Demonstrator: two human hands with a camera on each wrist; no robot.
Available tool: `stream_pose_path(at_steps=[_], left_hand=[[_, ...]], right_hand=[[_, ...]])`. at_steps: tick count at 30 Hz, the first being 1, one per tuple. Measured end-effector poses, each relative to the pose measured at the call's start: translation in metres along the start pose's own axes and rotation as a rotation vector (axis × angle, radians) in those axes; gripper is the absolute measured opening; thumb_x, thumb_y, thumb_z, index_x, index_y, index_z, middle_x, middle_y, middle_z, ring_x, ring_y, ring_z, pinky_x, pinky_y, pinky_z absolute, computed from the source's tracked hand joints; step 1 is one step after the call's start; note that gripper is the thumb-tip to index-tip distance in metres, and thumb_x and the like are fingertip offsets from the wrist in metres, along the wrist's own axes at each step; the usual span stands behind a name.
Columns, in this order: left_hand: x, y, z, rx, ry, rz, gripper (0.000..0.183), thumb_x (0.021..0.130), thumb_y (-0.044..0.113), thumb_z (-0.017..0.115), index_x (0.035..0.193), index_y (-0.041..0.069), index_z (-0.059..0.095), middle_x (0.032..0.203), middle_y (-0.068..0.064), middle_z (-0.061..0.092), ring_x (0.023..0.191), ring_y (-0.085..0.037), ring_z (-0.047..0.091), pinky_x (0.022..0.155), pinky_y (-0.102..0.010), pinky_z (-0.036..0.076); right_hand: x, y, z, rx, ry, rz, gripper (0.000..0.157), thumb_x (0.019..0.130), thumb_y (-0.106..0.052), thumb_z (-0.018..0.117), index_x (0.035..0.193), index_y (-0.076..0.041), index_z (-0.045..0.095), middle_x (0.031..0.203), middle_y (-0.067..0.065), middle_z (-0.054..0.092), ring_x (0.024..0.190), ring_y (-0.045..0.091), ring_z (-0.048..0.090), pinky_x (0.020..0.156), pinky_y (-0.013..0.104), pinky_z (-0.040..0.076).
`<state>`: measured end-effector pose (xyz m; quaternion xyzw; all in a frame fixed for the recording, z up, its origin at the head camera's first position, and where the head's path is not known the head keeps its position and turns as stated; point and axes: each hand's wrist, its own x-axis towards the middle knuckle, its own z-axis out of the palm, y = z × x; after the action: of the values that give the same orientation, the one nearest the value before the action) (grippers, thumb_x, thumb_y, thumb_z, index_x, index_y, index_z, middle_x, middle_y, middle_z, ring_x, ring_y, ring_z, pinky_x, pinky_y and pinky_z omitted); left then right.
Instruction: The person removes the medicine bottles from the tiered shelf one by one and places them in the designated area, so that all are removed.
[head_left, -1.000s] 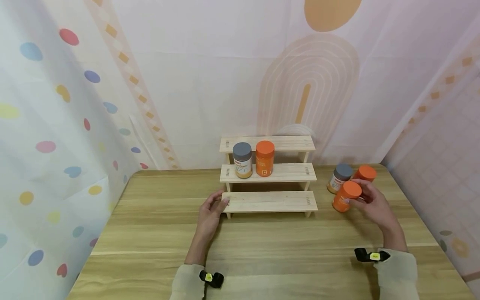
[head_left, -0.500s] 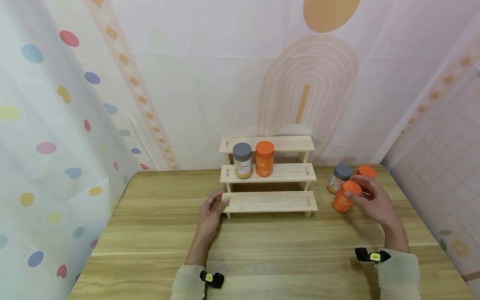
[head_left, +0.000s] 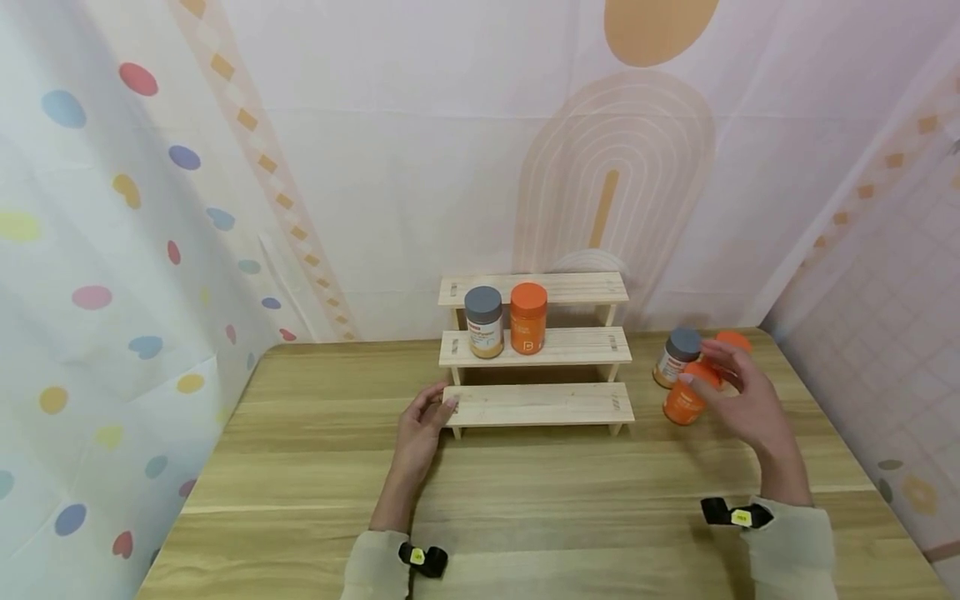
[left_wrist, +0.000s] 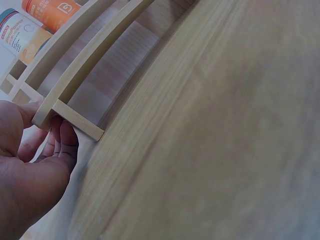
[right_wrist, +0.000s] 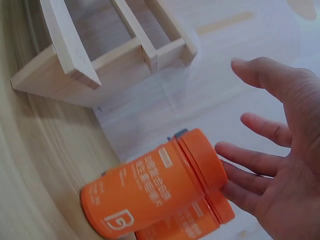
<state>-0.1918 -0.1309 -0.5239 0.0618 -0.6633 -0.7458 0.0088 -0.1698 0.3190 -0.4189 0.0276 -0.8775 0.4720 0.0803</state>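
At the left end of a three-step wooden rack (head_left: 540,404), my left hand (head_left: 417,433) pinches the lowest step, thumb on top and fingers underneath. My right hand (head_left: 746,408) hovers over the front orange jar (head_left: 682,406), its fingers spread and relaxed. In the right wrist view, the fingertips are right at that jar's orange lid (right_wrist: 202,157), with the thumb well away from it. A grey-lidded jar (head_left: 670,367) stands just behind, to the left. Another orange jar (head_left: 733,339) is at the back, mostly hidden by my right hand.
On the rack's middle step, a grey-lidded jar (head_left: 485,323) and an orange jar (head_left: 528,321) stand side by side. The rack sits near the back of a wooden table (head_left: 525,508), before a patterned cloth backdrop (head_left: 420,167).
My right hand has loosened from the front orange jar; its fingers have spread and risen above the lid, shifting slightly left. The jars stay put, and the left hand keeps its hold.
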Motion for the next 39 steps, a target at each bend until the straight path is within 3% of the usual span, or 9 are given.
stream_pose_path(at_steps=[2, 4, 9, 16, 26, 32, 39], left_hand=[[-0.001, 0.001, 0.0, 0.001, 0.003, -0.006, 0.042, 0.1, 0.011, 0.066, 0.141, 0.004, 0.057, 0.123, -0.006, 0.055, 0.108, -0.007, 0.062, 0.09, -0.016, 0.054], [-0.001, 0.001, -0.001, 0.004, 0.006, -0.006, 0.043, 0.1, 0.012, 0.067, 0.141, 0.004, 0.058, 0.123, -0.006, 0.055, 0.109, -0.008, 0.062, 0.09, -0.016, 0.054], [-0.002, 0.001, -0.002, 0.019, 0.016, 0.003, 0.042, 0.099, 0.014, 0.069, 0.14, 0.006, 0.059, 0.123, -0.005, 0.055, 0.109, -0.007, 0.061, 0.089, -0.016, 0.053], [-0.001, 0.002, -0.004, 0.017, 0.019, -0.006, 0.043, 0.1, 0.015, 0.068, 0.14, 0.006, 0.059, 0.123, -0.005, 0.054, 0.109, -0.007, 0.061, 0.089, -0.015, 0.053], [-0.001, 0.001, -0.003, 0.04, 0.022, 0.002, 0.046, 0.099, 0.017, 0.069, 0.142, 0.005, 0.057, 0.124, -0.006, 0.053, 0.108, -0.006, 0.061, 0.088, -0.014, 0.053], [-0.002, 0.0, -0.001, 0.015, 0.011, -0.005, 0.046, 0.1, 0.014, 0.068, 0.143, 0.003, 0.056, 0.124, -0.006, 0.053, 0.107, -0.006, 0.062, 0.089, -0.015, 0.053], [-0.002, -0.001, 0.0, -0.007, 0.013, -0.011, 0.043, 0.1, 0.012, 0.068, 0.141, 0.005, 0.058, 0.123, -0.005, 0.053, 0.109, -0.007, 0.062, 0.089, -0.016, 0.054]], right_hand=[[0.001, -0.002, 0.003, 0.015, 0.005, 0.004, 0.071, 0.097, -0.03, 0.072, 0.156, -0.007, 0.038, 0.155, 0.025, 0.045, 0.142, 0.045, 0.041, 0.122, 0.046, 0.034], [0.003, -0.004, 0.007, 0.024, 0.013, 0.007, 0.073, 0.097, -0.029, 0.073, 0.157, -0.008, 0.036, 0.157, 0.026, 0.042, 0.144, 0.05, 0.037, 0.119, 0.065, 0.027], [0.005, -0.009, 0.016, 0.026, 0.031, -0.007, 0.078, 0.096, -0.028, 0.073, 0.16, -0.011, 0.031, 0.161, 0.024, 0.037, 0.147, 0.051, 0.033, 0.118, 0.069, 0.026], [0.008, -0.017, 0.032, 0.066, 0.01, -0.04, 0.087, 0.094, -0.031, 0.076, 0.164, -0.026, 0.024, 0.162, 0.026, 0.033, 0.15, 0.049, 0.03, 0.118, 0.071, 0.027], [0.009, -0.026, 0.056, 0.104, -0.008, -0.145, 0.092, 0.094, -0.022, 0.076, 0.165, -0.021, 0.018, 0.165, 0.017, 0.031, 0.15, 0.043, 0.033, 0.118, 0.063, 0.032], [0.009, -0.028, 0.064, 0.143, -0.027, -0.163, 0.095, 0.094, -0.018, 0.076, 0.166, -0.026, 0.014, 0.168, 0.014, 0.027, 0.149, 0.043, 0.034, 0.119, 0.062, 0.032], [0.011, -0.036, 0.074, 0.191, -0.055, -0.19, 0.097, 0.092, -0.013, 0.077, 0.165, -0.029, 0.015, 0.164, 0.015, 0.032, 0.149, 0.042, 0.034, 0.12, 0.062, 0.03]])
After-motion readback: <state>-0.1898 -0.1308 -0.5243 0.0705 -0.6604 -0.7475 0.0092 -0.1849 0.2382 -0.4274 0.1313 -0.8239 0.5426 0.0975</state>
